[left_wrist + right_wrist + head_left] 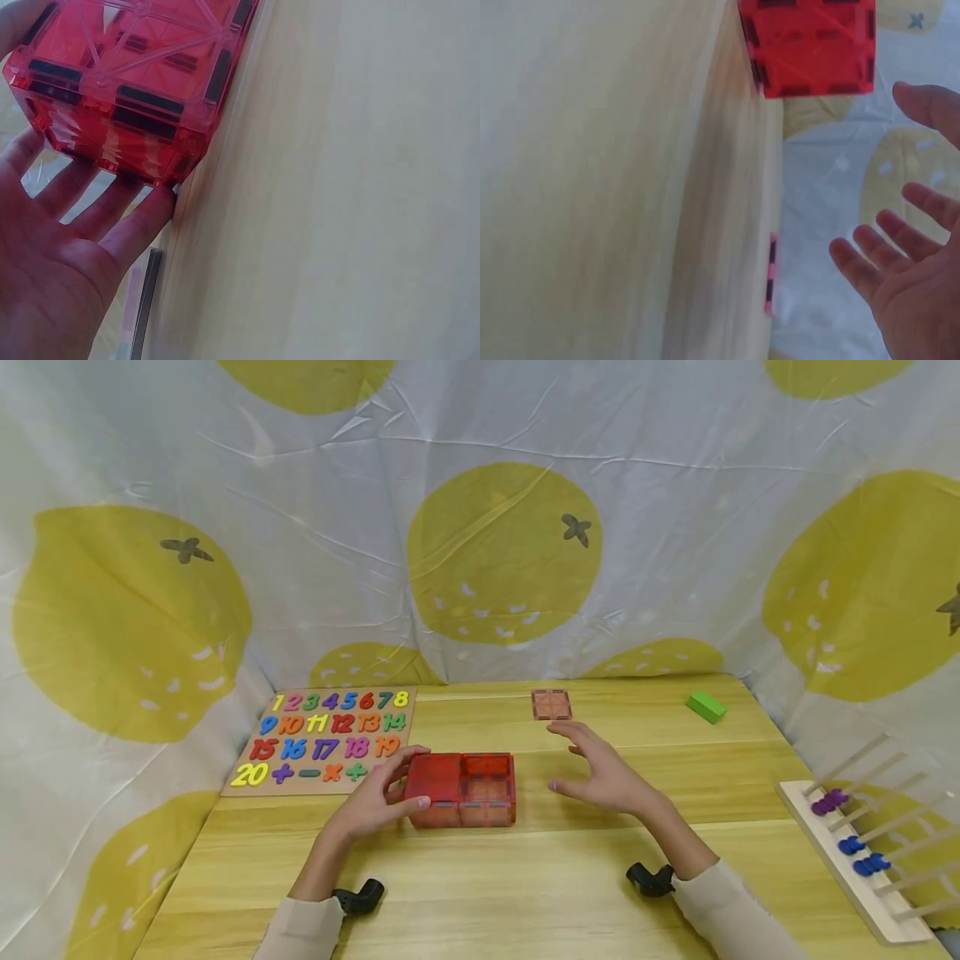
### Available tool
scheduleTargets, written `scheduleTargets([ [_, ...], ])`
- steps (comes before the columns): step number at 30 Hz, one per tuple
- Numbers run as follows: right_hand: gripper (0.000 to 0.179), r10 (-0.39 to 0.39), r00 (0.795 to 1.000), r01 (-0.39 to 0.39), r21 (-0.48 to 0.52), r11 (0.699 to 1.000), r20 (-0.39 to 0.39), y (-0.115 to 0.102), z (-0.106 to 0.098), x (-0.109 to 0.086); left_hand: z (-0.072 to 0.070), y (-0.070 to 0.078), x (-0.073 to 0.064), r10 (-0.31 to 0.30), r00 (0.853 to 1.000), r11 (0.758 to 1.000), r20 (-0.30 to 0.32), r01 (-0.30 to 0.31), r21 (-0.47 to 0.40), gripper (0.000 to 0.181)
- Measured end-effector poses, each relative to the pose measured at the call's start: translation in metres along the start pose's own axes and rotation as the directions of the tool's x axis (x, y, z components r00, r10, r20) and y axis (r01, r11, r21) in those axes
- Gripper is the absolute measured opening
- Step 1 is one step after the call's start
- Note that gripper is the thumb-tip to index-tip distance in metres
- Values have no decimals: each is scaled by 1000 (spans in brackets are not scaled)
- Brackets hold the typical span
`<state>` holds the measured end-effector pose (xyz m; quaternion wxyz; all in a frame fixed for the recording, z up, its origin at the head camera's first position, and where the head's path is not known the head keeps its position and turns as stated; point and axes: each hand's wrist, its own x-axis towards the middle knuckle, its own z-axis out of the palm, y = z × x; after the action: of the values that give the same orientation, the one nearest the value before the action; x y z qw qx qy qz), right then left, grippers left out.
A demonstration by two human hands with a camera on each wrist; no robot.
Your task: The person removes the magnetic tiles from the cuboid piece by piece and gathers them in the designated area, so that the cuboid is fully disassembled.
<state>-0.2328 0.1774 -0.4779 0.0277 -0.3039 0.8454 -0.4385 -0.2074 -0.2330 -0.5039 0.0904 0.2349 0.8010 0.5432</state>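
Beige sleeves (738, 910), with black wrist devices (360, 897) just past the cuffs, lie on the near side of the red tile box (435, 777), which sits on the wooden table (510, 893). At its left end the left hand (375, 797) grips it, thumb in front and fingers curled round the side. Its left cell is covered on top; its right one is uncovered. Right of the box, the right hand (603, 772) has spread, slack fingers (grasping nothing). Beyond the box, slightly right, lies a loose square tile (551, 704); farther right, a green block (705, 707). Left of it is a number board (300, 788); well to its right, a bead rack (846, 870).
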Motion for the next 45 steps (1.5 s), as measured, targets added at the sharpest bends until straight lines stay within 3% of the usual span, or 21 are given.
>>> scheduleTargets([
  [14, 81, -68, 996, 65, 55, 996, 50, -17, 33, -1, 0, 2, 0, -24, 1000, 1000, -9, 24, 3, 70],
  [24, 83, -73, 996, 70, 59, 996, 53, -13, 51, 4, 1, 1, 0, 2, 1000, 1000, 3, -1, -27, 69],
  [45, 84, -35, 998, 28, 118, 993, 58, -12, 59, 10, 0, 0, 0, 5, 1000, 1000, -1, -5, -19, 68],
])
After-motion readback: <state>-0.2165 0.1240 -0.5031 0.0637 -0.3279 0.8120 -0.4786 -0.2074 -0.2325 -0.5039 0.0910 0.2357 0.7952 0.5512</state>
